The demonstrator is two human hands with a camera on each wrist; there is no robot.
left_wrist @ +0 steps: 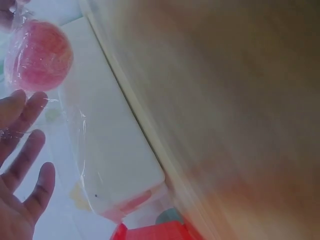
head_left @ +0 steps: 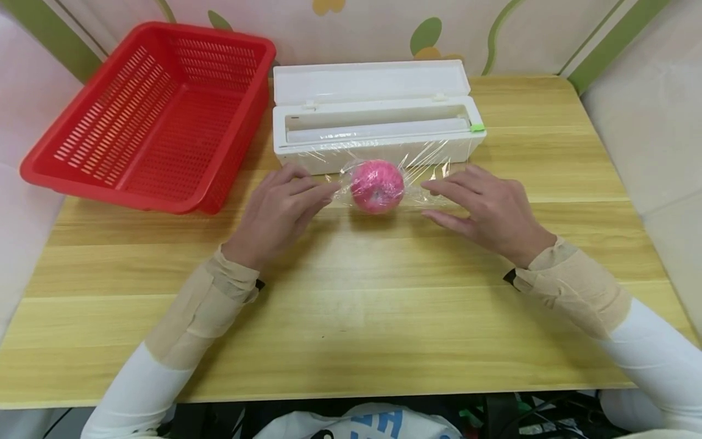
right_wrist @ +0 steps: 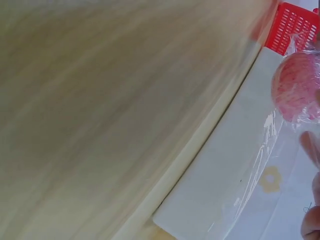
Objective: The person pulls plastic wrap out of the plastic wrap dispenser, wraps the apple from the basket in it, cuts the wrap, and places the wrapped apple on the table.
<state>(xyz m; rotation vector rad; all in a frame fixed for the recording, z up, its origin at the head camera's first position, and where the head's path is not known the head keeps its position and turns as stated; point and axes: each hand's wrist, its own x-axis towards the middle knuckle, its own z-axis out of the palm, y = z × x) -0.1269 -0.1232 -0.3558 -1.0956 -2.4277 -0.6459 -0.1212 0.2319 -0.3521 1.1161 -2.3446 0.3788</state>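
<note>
A pink-red apple [head_left: 377, 186] [left_wrist: 37, 56] [right_wrist: 296, 85] sits on a sheet of clear cling film [head_left: 425, 164] pulled out from the white dispenser box [head_left: 378, 116]. The film is loosely bunched around the apple. My left hand [head_left: 307, 195] [left_wrist: 22, 165] lies just left of the apple, its straight, spread fingers touching the film's left edge. My right hand [head_left: 452, 200] rests on the table to the apple's right, fingers stretched toward the film's right edge. Only its fingertips [right_wrist: 312, 185] show in the right wrist view. Neither hand grips the apple.
An empty red plastic basket [head_left: 153, 116] [left_wrist: 150, 232] [right_wrist: 292, 22] stands at the back left of the wooden table [head_left: 351, 292]. The dispenser box [left_wrist: 115, 150] [right_wrist: 220, 185] lies open along the back edge, its lid against the wall. Padded walls close in both sides.
</note>
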